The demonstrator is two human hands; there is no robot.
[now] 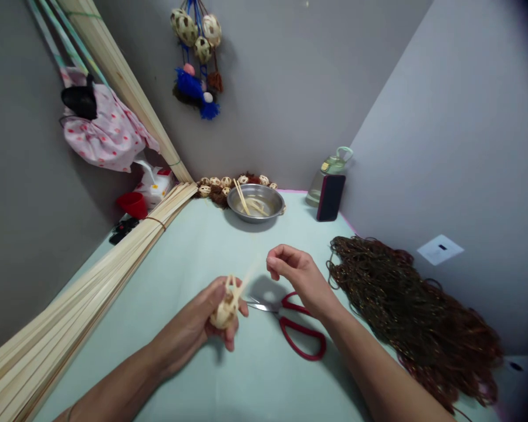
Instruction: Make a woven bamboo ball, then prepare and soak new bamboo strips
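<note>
My left hand (215,316) is closed around a small woven ball (224,312) made of pale bamboo strips. A narrow loop sticks up from the ball's top. One loose bamboo strip (247,278), blurred, runs up and right from the ball toward my right hand (297,272). The fingertips of that hand are pinched together at the strip's far end; the exact grip is smeared. Below and between my hands lies a pair of scissors (301,340) with red handles, its blades pointing left and their tips partly behind my left fingers.
A metal bowl (268,218) with chopsticks and strips stands at the back, before several woven balls (215,182). Long bamboo strips (114,264) lie along the left. At right are brown cord (405,299), a phone (331,198) and a bottle (315,187).
</note>
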